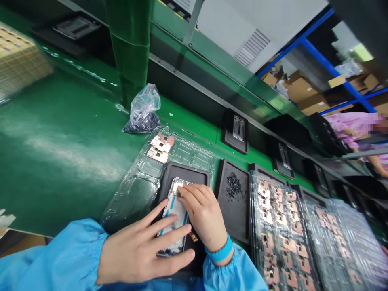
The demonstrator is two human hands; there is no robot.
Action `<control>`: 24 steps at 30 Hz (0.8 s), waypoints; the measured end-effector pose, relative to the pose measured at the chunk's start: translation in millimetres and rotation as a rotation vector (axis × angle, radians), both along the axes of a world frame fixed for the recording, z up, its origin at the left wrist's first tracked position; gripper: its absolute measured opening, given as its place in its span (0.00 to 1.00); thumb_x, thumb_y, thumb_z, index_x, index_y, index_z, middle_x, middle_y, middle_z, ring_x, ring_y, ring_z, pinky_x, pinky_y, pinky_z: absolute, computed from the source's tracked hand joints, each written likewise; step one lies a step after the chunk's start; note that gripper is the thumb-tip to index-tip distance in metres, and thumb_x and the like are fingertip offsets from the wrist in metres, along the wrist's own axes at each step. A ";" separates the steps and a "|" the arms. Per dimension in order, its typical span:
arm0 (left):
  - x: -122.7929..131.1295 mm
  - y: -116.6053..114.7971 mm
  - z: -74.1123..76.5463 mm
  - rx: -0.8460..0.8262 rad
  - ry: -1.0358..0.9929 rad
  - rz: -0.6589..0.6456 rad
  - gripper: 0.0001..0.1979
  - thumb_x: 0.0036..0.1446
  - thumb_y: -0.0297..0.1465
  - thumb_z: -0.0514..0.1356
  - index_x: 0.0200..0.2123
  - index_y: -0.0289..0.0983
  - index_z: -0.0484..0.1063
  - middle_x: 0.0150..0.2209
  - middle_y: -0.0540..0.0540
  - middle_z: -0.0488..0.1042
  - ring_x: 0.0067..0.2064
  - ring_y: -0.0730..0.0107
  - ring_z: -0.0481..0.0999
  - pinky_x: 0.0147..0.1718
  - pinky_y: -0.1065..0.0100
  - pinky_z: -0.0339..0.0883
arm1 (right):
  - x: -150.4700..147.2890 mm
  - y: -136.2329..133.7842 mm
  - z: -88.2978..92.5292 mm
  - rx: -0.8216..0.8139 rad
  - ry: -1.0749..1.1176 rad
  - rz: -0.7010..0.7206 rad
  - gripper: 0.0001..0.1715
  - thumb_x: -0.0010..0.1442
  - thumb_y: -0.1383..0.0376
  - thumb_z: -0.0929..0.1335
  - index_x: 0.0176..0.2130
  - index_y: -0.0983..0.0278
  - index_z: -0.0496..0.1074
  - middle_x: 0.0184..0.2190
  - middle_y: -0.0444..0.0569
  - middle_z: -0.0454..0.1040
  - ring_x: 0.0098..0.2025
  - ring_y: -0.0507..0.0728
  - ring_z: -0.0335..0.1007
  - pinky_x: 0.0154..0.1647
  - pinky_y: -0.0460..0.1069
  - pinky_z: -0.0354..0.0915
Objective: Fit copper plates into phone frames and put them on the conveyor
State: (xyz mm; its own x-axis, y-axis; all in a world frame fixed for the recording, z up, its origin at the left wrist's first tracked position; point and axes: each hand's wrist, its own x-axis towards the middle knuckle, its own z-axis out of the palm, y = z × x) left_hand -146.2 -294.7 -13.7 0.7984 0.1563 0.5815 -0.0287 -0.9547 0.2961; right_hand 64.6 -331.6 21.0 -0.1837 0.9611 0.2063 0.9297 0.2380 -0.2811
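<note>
A phone frame [173,207] with blue strips along its inside lies tilted in a black foam tray [184,171]. My left hand [142,246] is spread flat across its lower part, fingers apart, with the fingertips on or just over the frame. At the frame's upper end, the bunched fingertips of my right hand [206,212] press on a silvery circuit board [176,186]; its far side is hidden under them. An orange flex cable [193,236] shows beside the frame, below my right palm.
Behind the foam tray lies a clear plastic tray [130,202] holding a few circuit boards [160,147]. A bag of small black parts [144,113] stands by the green post [130,48]. To the right are a tray of black bits [233,210] and stacked board trays [281,234]. A co-worker [348,125] sits far right.
</note>
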 end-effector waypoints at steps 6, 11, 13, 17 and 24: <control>-0.4 0.3 -0.6 -0.021 0.013 0.013 0.23 0.65 0.29 0.62 0.62 0.49 0.69 0.61 0.45 0.73 0.58 0.54 0.76 0.65 0.38 0.62 | -0.1 1.6 1.6 -0.039 -0.007 0.012 0.14 0.73 0.70 0.66 0.56 0.65 0.73 0.49 0.55 0.79 0.51 0.65 0.72 0.52 0.61 0.68; -0.7 -0.3 -0.6 -0.033 0.018 0.000 0.24 0.65 0.29 0.62 0.63 0.49 0.69 0.61 0.45 0.73 0.58 0.53 0.76 0.65 0.37 0.61 | -0.9 3.2 2.7 -0.060 -0.019 0.019 0.14 0.73 0.71 0.66 0.56 0.66 0.72 0.49 0.56 0.78 0.51 0.65 0.72 0.52 0.61 0.68; -0.9 -0.5 -1.0 -0.035 0.013 -0.002 0.24 0.65 0.29 0.63 0.63 0.48 0.69 0.61 0.45 0.73 0.57 0.54 0.76 0.65 0.37 0.60 | -1.3 3.4 3.2 -0.063 -0.019 0.022 0.14 0.74 0.70 0.65 0.56 0.66 0.72 0.49 0.56 0.78 0.51 0.65 0.72 0.51 0.61 0.69; -1.1 -0.5 -1.8 -0.039 0.011 -0.002 0.23 0.66 0.30 0.62 0.63 0.49 0.69 0.61 0.45 0.73 0.57 0.54 0.76 0.65 0.37 0.60 | -1.9 3.9 3.7 -0.074 -0.024 0.012 0.14 0.74 0.70 0.65 0.56 0.65 0.72 0.49 0.55 0.79 0.51 0.65 0.72 0.52 0.61 0.69; -1.1 -0.1 -2.6 -0.044 0.002 -0.004 0.24 0.66 0.30 0.63 0.63 0.49 0.68 0.61 0.45 0.72 0.57 0.54 0.77 0.65 0.37 0.61 | -1.7 6.4 4.0 -0.102 -0.046 0.001 0.15 0.69 0.73 0.70 0.55 0.66 0.73 0.49 0.56 0.79 0.51 0.66 0.72 0.51 0.61 0.70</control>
